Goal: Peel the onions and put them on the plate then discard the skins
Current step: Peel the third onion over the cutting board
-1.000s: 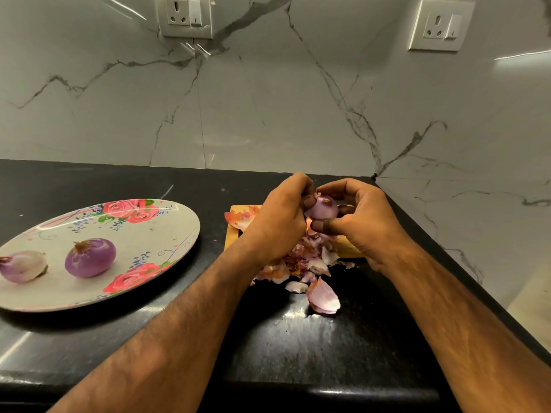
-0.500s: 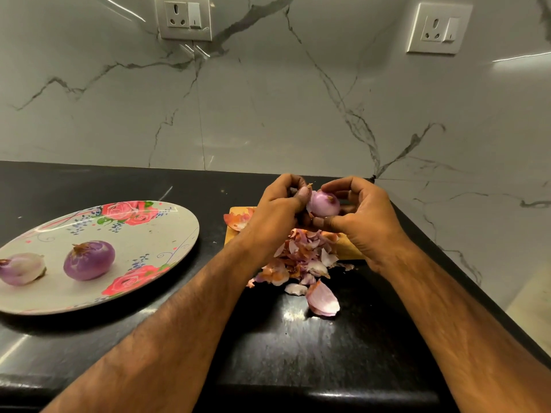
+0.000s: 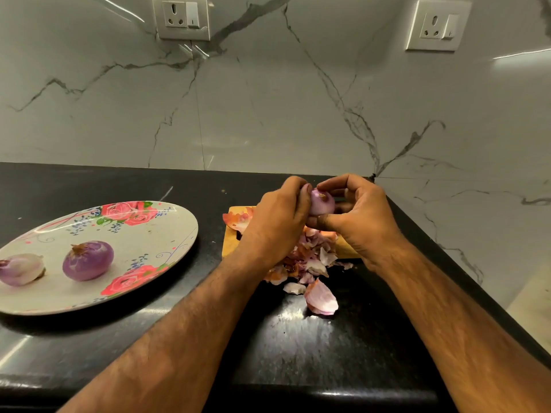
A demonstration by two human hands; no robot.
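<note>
In the middle right of the frame I have the left hand (image 3: 277,222) and the right hand (image 3: 357,216) closed together around a small pale purple onion (image 3: 321,202). The left hand pinches it at its upper side, and the right hand curls round it from the other side. It is held in the air, above a heap of pink and brown papery skins (image 3: 307,260).

I judge that the peeling step is in hand for this onion. A little brown remains at its top, so the next move calls for picking off that last bit and then carrying the onion left to the plate.

The heap lies partly on a small yellow wooden board (image 3: 231,242) and partly on the black stone tabletop (image 3: 298,347). At the left the oval flowered plate (image 3: 167,234) carries a peeled purple onion (image 3: 88,260) and a paler peeled onion (image 3: 21,269). Nothing stands between the hands and the plate.
</note>
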